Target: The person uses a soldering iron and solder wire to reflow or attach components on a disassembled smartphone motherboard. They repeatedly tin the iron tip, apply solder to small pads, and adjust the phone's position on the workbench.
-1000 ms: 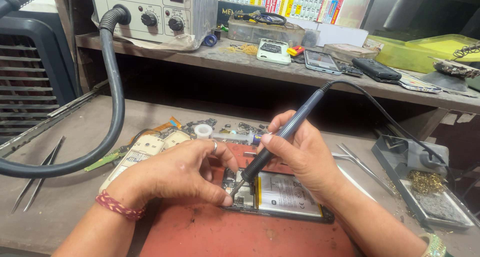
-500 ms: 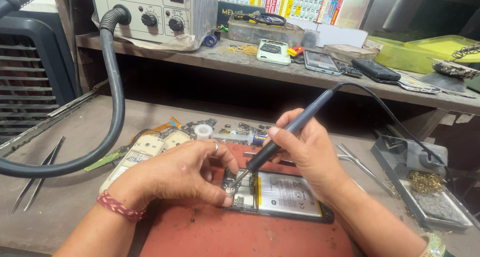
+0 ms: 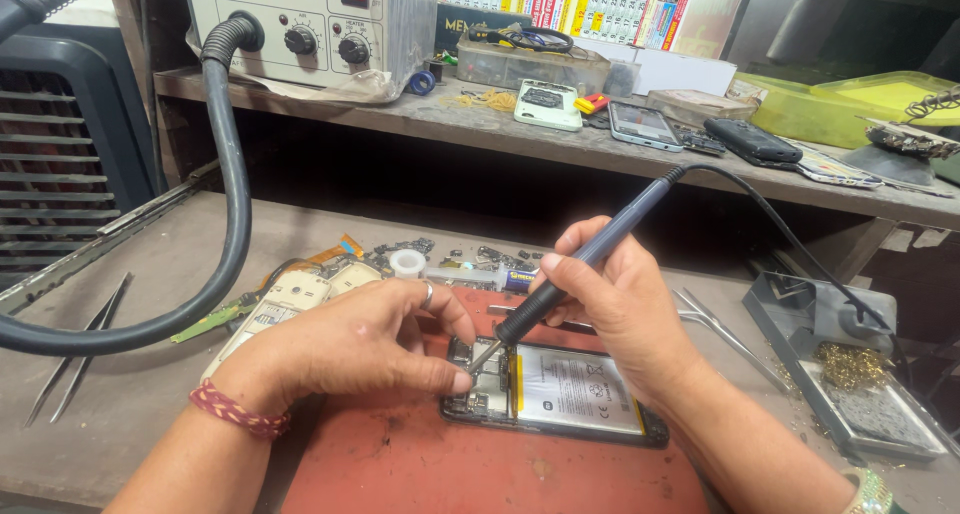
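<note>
The opened phone [image 3: 555,389] is lying back-up on the red mat [image 3: 420,464], near the front edge of the workbench [image 3: 150,374], its battery and circuit board exposed. The soldering iron [image 3: 570,274] is now touching the board with its tip near the phone's upper left corner; half a second ago the tip was sitting at almost the same spot, so the iron is dwelling on one point rather than travelling. The right hand [image 3: 625,309] is gripping the iron's handle like a pen, fingers closed round the dark grip, the wrist angling in from the right. The left hand [image 3: 365,344] is curling over the phone's left end, thumb and forefinger pinching close by the tip; whether they are holding anything I cannot tell. Tweezers [image 3: 720,329] are lying to the right, a thick black hose [image 3: 235,224] is looping across the left side of the bench.
</note>
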### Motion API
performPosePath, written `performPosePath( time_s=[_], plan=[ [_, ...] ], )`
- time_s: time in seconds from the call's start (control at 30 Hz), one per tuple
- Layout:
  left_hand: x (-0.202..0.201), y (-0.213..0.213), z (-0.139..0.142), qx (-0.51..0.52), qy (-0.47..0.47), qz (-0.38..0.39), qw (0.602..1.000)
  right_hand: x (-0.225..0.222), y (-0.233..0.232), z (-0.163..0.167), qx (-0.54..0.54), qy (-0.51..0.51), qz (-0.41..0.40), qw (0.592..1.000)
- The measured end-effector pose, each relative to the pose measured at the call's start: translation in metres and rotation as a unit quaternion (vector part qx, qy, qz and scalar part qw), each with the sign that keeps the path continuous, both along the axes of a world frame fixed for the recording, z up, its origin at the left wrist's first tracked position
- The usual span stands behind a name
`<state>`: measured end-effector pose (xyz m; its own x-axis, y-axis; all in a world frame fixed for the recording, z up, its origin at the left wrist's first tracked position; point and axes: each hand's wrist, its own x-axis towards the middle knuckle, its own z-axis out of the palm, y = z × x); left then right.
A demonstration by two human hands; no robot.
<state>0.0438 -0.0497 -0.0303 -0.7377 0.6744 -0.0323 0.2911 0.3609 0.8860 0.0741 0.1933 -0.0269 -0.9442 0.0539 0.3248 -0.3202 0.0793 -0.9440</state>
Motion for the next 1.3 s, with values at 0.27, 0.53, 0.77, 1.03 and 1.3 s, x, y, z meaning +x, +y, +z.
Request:
performPosePath(
  time_s=[0.27, 0.53, 0.77, 1.03, 1.3],
  plan=[
    [-0.004, -0.004, -0.001, 0.001, -0.024, -0.023, 0.999, 0.001, 0.001, 0.001, 0.003, 0.001, 0.004, 1.000],
    [-0.004, -0.001, -0.003, 0.047, -0.025, -0.064, 0.997, 0.002, 0.000, 0.001, 0.003, 0.003, 0.029, 1.000],
    [0.005, 0.001, 0.008, -0.035, -0.007, 0.011, 0.999, 0.001, -0.001, -0.004, 0.005, 0.009, 0.078, 0.997],
    [0.007, 0.004, 0.010, -0.055, 0.005, 0.021, 0.998, -0.001, 0.000, -0.006, 0.005, 0.008, 0.086, 0.996],
    [0.003, 0.002, 0.004, -0.017, -0.017, 0.007, 1.000, 0.000, -0.001, -0.007, 0.003, 0.012, 0.089, 0.996]
  ],
)
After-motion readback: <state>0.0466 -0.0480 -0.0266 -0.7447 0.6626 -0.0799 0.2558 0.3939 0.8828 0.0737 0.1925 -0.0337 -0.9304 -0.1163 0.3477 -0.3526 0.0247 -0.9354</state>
